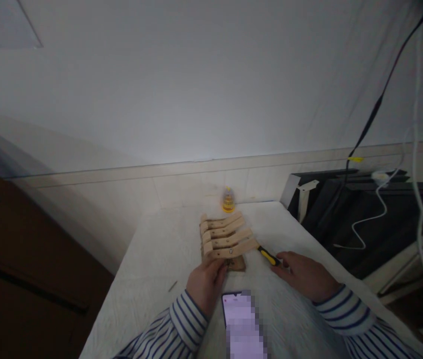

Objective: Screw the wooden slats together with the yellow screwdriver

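Observation:
A light wooden piece (pixel 216 239) lies on the white-covered table, with several parallel slats that bend upward to the right and have small dark holes. Under its near end shows a darker brown block (pixel 238 264). My left hand (pixel 207 283) has its fingers closed on the near left corner of the wooden piece. To the right, my right hand (pixel 304 274) grips the end of a slim tool with a yellow and black handle (pixel 268 256). The tool points left toward the tip of the nearest slat; its working end cannot be made out.
A phone (pixel 241 319) lies lit between my forearms. Left of my left hand is a thin short stick (pixel 173 286). A small yellow-based clear container (pixel 228 200) stands near the wall. Dark panels (pixel 346 214) and a white cable (pixel 416 174) are at the right of the table (pixel 144 249).

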### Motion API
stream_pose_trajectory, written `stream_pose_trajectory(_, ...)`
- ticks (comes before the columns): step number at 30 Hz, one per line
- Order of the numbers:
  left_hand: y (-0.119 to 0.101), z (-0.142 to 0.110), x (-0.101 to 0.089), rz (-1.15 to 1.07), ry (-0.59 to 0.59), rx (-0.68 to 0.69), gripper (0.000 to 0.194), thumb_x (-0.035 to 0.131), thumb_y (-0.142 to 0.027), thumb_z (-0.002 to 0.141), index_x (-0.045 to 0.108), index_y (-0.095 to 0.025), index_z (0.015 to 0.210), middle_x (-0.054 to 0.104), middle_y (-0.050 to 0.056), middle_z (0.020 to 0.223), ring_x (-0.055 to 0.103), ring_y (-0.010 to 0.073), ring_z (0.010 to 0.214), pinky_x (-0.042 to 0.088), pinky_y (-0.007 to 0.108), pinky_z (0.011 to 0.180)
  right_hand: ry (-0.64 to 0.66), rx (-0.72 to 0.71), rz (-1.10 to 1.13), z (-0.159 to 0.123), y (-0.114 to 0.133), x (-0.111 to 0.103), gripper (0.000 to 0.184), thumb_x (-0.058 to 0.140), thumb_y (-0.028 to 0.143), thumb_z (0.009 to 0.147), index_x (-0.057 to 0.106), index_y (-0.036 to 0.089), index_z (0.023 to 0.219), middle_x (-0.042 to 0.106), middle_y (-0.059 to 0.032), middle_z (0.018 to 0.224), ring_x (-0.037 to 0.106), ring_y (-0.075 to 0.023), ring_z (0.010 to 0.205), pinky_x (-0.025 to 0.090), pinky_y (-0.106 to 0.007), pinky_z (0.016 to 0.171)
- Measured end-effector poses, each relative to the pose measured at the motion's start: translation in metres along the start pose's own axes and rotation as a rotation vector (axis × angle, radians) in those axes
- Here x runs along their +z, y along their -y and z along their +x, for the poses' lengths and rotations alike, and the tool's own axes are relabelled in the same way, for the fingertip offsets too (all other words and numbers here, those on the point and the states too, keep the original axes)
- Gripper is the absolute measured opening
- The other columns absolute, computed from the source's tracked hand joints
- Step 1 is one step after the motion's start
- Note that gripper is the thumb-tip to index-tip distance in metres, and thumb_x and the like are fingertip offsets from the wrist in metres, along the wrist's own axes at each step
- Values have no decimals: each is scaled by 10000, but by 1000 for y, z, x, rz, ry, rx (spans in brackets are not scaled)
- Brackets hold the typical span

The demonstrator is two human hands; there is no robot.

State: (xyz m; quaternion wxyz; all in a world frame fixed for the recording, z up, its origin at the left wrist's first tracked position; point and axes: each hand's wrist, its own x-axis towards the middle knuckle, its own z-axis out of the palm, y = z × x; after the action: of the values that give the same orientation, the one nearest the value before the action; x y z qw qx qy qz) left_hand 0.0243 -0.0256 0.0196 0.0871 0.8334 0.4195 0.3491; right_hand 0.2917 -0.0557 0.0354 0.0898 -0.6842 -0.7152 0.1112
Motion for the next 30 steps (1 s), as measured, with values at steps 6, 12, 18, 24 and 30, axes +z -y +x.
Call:
stream_pose_trajectory(6, 2, -1, 9, 214, -45, 216, 231, 427, -187, 899, 605, -133, 1036, 634, 117, 997, 629, 226, 904, 565, 357, 745, -7, -3, 4, 0, 2, 3, 351, 391, 429, 858, 614, 171, 942, 661, -95, 910, 624, -233, 839, 445, -320, 672)
stream_pose_trajectory(12, 3, -2, 10, 351, 47, 394, 314, 338, -102, 900, 546, -46, 1129, 601, 174, 1123, 552, 256, 1073, 499, 402, 890, -13, 10, 21, 0, -1, 8, 364, 385, 428, 859, 603, 164, 983, 655, -95, 930, 618, -235, 839, 449, -325, 672)
stream_pose_trajectory(18, 7, -8, 14, 475, 120, 390, 365, 322, -102, 891, 506, -3, 1191, 549, 195, 1217, 481, 270, 1170, 460, 396, 924, -23, 41, 32, 2, -7, 14, 349, 431, 429, 828, 611, 177, 989, 660, -88, 956, 618, -233, 865, 452, -305, 686)
stream_pose_trajectory(24, 9, -9, 18, 492, 79, 351, 365, 301, -130, 911, 544, -45, 1170, 580, 144, 1197, 502, 261, 1139, 441, 398, 921, -21, 64, 46, 1, -6, 14, 382, 420, 446, 831, 606, 180, 1033, 666, -82, 957, 623, -238, 864, 461, -319, 685)
stream_pose_trajectory(30, 9, -8, 19, 490, 16, 341, 407, 240, -139, 924, 591, -54, 1112, 613, 134, 1143, 540, 259, 1080, 453, 381, 887, -26, 87, 67, 1, -10, 19, 401, 431, 453, 829, 602, 171, 1057, 670, -71, 941, 625, -232, 851, 465, -332, 707)
